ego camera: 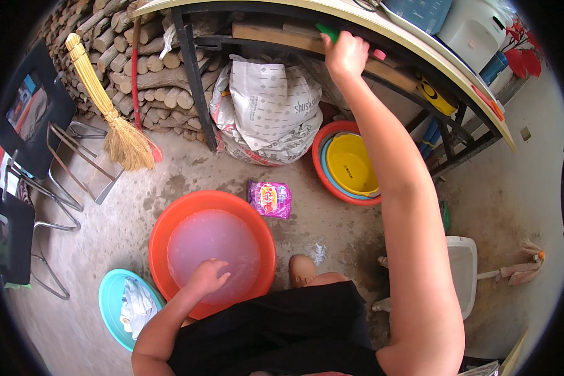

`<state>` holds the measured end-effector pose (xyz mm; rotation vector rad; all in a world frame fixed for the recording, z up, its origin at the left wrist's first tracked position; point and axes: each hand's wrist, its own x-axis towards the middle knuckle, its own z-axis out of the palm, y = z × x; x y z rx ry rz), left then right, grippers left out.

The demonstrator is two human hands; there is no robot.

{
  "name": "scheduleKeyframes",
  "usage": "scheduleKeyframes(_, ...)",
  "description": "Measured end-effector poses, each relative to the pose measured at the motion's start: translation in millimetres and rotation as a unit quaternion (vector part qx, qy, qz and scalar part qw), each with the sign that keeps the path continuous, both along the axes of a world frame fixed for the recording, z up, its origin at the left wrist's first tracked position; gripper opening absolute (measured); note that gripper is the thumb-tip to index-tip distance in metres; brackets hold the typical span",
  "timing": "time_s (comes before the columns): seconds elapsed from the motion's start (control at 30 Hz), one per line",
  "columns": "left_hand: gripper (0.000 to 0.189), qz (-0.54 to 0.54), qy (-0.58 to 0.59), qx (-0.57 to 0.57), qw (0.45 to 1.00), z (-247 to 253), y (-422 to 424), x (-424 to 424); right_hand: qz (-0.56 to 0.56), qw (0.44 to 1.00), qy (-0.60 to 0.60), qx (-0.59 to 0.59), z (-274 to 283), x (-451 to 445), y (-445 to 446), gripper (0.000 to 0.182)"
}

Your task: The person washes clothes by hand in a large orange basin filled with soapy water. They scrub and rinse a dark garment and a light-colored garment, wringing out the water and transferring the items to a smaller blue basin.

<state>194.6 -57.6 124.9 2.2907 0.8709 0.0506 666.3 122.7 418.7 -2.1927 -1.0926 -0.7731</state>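
My left hand [209, 278] hovers over a large orange plastic basin [157, 244], holding nothing, its fingers apart. Cloudy, purplish-looking water [216, 235] partly fills that basin. Far ahead, my right hand [350, 54] reaches to the shelf under a table, its fingers closed around a green object [327, 33]. Most of the green object is hidden by the hand, so its kind is unclear. A small pink object [379, 54] lies just right of that hand. Beyond the basin, a purple detergent bag [271, 199] lies on the floor. White cloth [138, 305] sits in a turquoise basin [110, 301] at left.
Nested basins, the innermost yellow [350, 162], stand under the table [263, 5] beside a stuffed white bag [272, 113]. Stacked firewood [164, 80], a straw broom [122, 136], a metal dustpan [101, 181] and chairs [42, 98] occupy the left. A mop [517, 274] lies right. The concrete floor has wet patches.
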Motion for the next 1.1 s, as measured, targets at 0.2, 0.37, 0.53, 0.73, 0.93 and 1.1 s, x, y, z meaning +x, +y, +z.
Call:
scheduleKeyframes(0.2,0.038,-0.011,0.034,-0.026,0.999,-3,-5,1,-0.09,0.967,-0.213,0.101,-10,22,23,0.056)
scheduleKeyframes(0.37,0.038,-0.015,0.027,-0.046,0.998,-6,-6,3,-0.043,0.98,-0.176,0.086,-16,22,16,0.06)
scheduleKeyframes(0.53,0.037,-0.009,0.007,-0.019,1.0,-21,-10,-2,0.042,0.98,-0.126,0.149,-36,18,-7,0.058)
scheduleKeyframes(0.73,0.034,0.023,0.025,-0.009,0.999,-12,-4,0,0.391,0.899,-0.121,0.157,-141,-49,-72,0.052)
scheduleKeyframes(0.93,0.033,0.049,-0.028,-0.022,0.998,-21,12,7,0.34,0.861,0.192,-0.327,-386,-68,-128,0.042)
scheduleKeyframes(1.1,0.033,0.053,-0.014,-0.054,0.997,-29,17,6,-0.004,0.669,0.7,-0.251,-587,-18,-117,0.061)
